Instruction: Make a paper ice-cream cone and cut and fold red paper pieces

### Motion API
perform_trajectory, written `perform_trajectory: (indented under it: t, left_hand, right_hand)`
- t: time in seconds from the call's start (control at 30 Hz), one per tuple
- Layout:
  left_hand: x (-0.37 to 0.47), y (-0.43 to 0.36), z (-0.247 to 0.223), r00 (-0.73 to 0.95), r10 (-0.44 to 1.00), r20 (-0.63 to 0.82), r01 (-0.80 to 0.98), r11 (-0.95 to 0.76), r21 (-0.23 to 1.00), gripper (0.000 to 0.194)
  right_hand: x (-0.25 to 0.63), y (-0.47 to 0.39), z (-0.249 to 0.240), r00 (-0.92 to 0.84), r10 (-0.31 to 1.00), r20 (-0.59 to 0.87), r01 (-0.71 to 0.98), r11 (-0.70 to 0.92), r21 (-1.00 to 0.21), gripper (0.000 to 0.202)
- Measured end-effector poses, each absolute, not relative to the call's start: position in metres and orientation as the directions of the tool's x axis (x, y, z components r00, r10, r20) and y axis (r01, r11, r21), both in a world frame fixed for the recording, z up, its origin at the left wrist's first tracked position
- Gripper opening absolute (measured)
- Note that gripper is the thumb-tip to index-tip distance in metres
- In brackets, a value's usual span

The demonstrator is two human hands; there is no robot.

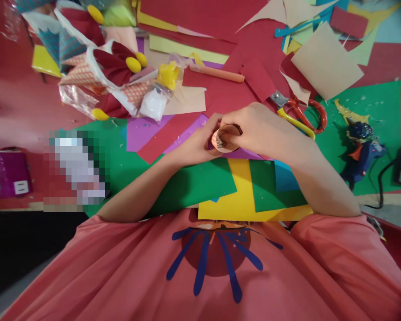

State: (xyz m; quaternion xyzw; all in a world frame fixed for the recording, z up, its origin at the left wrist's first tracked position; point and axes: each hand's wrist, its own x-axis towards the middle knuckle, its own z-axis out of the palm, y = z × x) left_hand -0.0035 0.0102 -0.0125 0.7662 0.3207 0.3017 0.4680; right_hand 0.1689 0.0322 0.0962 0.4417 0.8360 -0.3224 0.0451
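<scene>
A small rolled tube (227, 139), peach-coloured with an orange pattern on its side, is held between both hands above the paper-covered table. My left hand (203, 141) wraps round its left side. My right hand (254, 127) grips the right rim, with fingertips reaching to the opening. What lies deeper inside the tube is too dark to tell. Red-and-yellow-handled scissors (299, 111) lie just beyond my right hand. An orange marker (217, 72) rests on red paper above the hands.
A blue glue gun (362, 156) with a cable lies at the right on green sheet (384, 116). Patterned cone pieces with yellow ovals (113, 67) pile up at the upper left. A purple box (10, 174) stands far left. Beige paper (327, 62) lies upper right.
</scene>
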Motion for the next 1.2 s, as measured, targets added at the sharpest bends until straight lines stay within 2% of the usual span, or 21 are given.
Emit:
perform_trajectory:
  t: [0.17, 0.37, 0.47, 0.53, 0.7, 0.8, 0.9, 1.07, 1.2]
  left_hand:
    - [-0.004, 0.009, -0.015, 0.624, 0.766, 0.156, 0.194, -0.346, 0.918, 0.04]
    - [-0.003, 0.011, -0.016, 0.554, 0.809, 0.195, 0.142, -0.322, 0.936, 0.041]
    - [-0.002, 0.01, -0.016, 0.51, 0.83, 0.226, 0.143, -0.341, 0.929, 0.046]
    - [-0.001, 0.01, -0.018, 0.497, 0.837, 0.231, 0.166, -0.353, 0.921, 0.05]
    - [-0.003, 0.011, -0.023, 0.519, 0.812, 0.267, 0.176, -0.407, 0.896, 0.049]
    - [-0.003, 0.013, -0.022, 0.523, 0.793, 0.314, 0.188, -0.466, 0.865, 0.045]
    - [-0.003, 0.013, -0.019, 0.507, 0.784, 0.357, 0.204, -0.512, 0.834, 0.038]
    - [-0.002, 0.012, -0.022, 0.474, 0.791, 0.388, 0.281, -0.553, 0.785, 0.034]
    - [-0.005, 0.015, -0.029, 0.449, 0.814, 0.368, 0.316, -0.53, 0.787, 0.036]
  right_hand:
    - [0.164, 0.028, 0.086, -0.603, 0.737, -0.306, 0.762, 0.418, -0.495, 0.016]
    - [0.172, 0.031, 0.097, -0.563, 0.779, -0.276, 0.728, 0.309, -0.612, 0.012]
    - [0.178, 0.029, 0.111, -0.484, 0.841, -0.244, 0.763, 0.268, -0.589, 0.016]
    - [0.18, 0.026, 0.119, -0.488, 0.846, -0.213, 0.769, 0.301, -0.564, 0.014]
    - [0.179, 0.02, 0.125, -0.601, 0.762, -0.24, 0.71, 0.372, -0.597, 0.025]
    - [0.177, 0.019, 0.121, -0.639, 0.716, -0.282, 0.714, 0.415, -0.563, 0.032]
    - [0.175, 0.019, 0.115, -0.632, 0.698, -0.337, 0.737, 0.405, -0.541, 0.03]
    - [0.174, 0.02, 0.112, -0.623, 0.647, -0.44, 0.726, 0.268, -0.633, 0.023]
    - [0.174, 0.024, 0.108, -0.652, 0.533, -0.54, 0.683, 0.104, -0.722, 0.025]
